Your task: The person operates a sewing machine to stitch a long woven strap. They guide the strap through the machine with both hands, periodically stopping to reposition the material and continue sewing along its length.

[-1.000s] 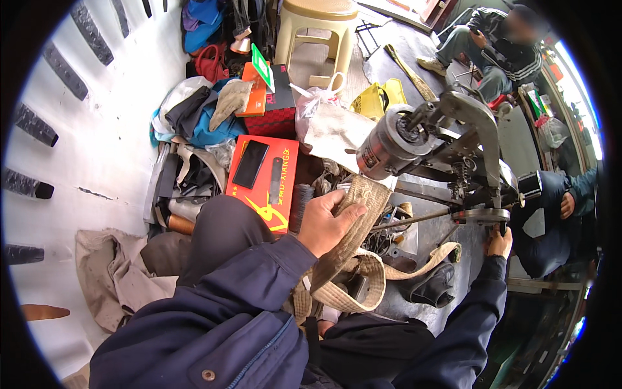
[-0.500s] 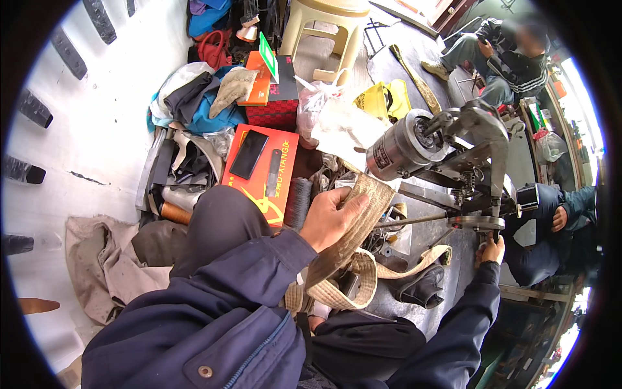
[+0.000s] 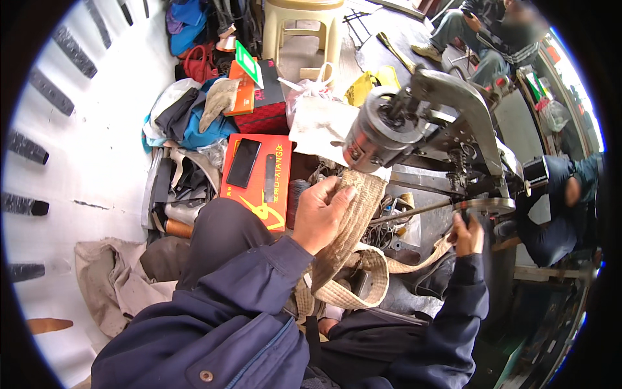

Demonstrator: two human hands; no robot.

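My left hand [image 3: 324, 214] is closed on a wide beige stitched webbing strap [image 3: 355, 217], thumb on top. The strap's upper end lies under the metal head of a hand-cranked sewing machine [image 3: 379, 133]. Its lower length loops down over my lap and trails to the right. At the right, my right hand [image 3: 468, 235] grips the crank handle on the machine's round handwheel [image 3: 486, 206]; the fingers partly hide that handle. Where the stitching point meets the strap is hidden behind the head.
Left of the machine, a red box [image 3: 277, 175] carries a black phone [image 3: 245, 162] and a dark flat blade-like strip. Behind stand a cream plastic stool [image 3: 304, 14] and a white plastic bag [image 3: 308, 97]. Two people sit at the right. Cloth lies at the left.
My right hand has swung the crank handle from the wheel's right part round to its near left side. The left hand still holds the strap. The whole view has shifted slightly.
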